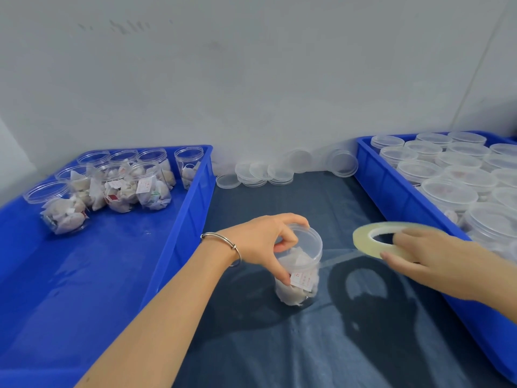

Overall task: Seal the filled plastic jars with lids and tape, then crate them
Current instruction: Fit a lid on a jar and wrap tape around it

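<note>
A clear plastic jar filled with white sachets stands on the dark table cover, a clear lid on top. My left hand grips the jar from above, fingers curled over the lid and thumb down its side. My right hand holds a roll of clear tape to the right of the jar. A strip of tape stretches from the roll to the jar just below the lid.
A blue crate on the left holds several open filled jars. A blue crate on the right is packed with lidded jars. Loose clear lids lie against the back wall.
</note>
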